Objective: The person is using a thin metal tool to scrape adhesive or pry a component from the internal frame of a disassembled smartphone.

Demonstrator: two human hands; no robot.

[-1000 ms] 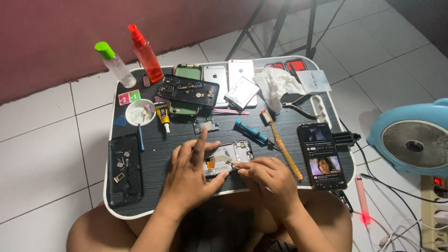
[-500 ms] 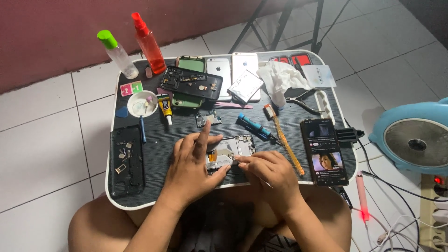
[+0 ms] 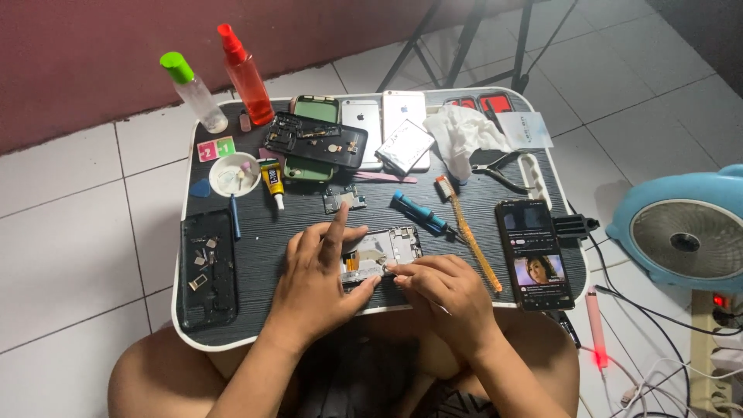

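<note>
The left hand lies flat over the near-left part of an opened phone, palm down, thumb against the phone's near edge and forefinger lifted and pointing away from the person; it pins the phone rather than grasping it. The right hand is curled just right of that phone, fingertips pinched together at its near-right corner; whether a small tool sits between them cannot be told. The opened phone rests face-open on the black lap table, close to the table's near edge.

Just beyond the phone lies a small circuit board. To the phone's right lie a blue screwdriver and a brown-handled brush, then a lit smartphone showing a video. Left of the phone, a dark tray holds small parts. Farther back from the phone stand a small white dish, a glue tube, a green-capped bottle, a red spray bottle, several phone bodies and a crumpled tissue. A blue fan stands on the floor, well right of the phone.
</note>
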